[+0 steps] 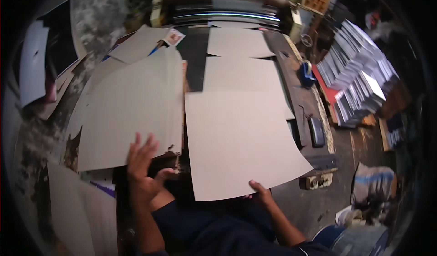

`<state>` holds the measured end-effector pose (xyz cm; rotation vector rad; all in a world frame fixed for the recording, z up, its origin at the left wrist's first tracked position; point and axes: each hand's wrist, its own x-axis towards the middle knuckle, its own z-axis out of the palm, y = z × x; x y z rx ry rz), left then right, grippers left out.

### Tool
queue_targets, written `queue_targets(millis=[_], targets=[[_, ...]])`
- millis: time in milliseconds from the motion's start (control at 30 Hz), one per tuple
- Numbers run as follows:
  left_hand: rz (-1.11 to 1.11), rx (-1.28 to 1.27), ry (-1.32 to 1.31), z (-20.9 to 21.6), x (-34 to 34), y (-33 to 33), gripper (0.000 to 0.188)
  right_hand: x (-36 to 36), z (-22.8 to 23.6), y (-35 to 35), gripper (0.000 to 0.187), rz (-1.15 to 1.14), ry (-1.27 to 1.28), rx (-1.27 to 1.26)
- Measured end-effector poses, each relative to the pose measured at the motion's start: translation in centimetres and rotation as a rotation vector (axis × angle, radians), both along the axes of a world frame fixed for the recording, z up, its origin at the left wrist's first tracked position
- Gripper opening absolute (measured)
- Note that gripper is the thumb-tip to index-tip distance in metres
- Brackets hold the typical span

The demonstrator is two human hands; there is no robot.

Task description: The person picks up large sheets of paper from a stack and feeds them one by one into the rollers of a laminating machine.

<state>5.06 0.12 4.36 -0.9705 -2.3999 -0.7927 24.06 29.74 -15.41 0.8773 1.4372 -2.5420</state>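
My right hand grips the near edge of a large greyish-white cardboard sheet, thumb on top and fingers underneath. That sheet overlaps another cardboard sheet, which lies on the dark machine bed. Farther along the bed, one more sheet lies close to the rollers. To the left, my left hand is raised with fingers spread, holding nothing. It is over the near edge of a stack of cardboard sheets; whether it touches the stack I cannot tell.
A machine with rollers stands at the far end. On the bed's right side are a blue tape dispenser and a dark case. Stacks of white paper stand farther right. More sheets lean at lower left, and a blue drum stands lower right.
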Motion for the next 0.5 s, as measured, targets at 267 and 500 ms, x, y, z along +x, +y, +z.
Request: queue_targets(millis=[267,500], targets=[[0.090,0.094,-0.240,-2.2,-2.0,0.1,0.044,6.7,1.5,-4.4,0.047,0.041,-0.108,0.057],[0.175,0.295,-0.438,-3.2,-2.9,-2.5,0.035,3.6,0.8,-5.1,0.049,-0.024,-0.031,0.010]])
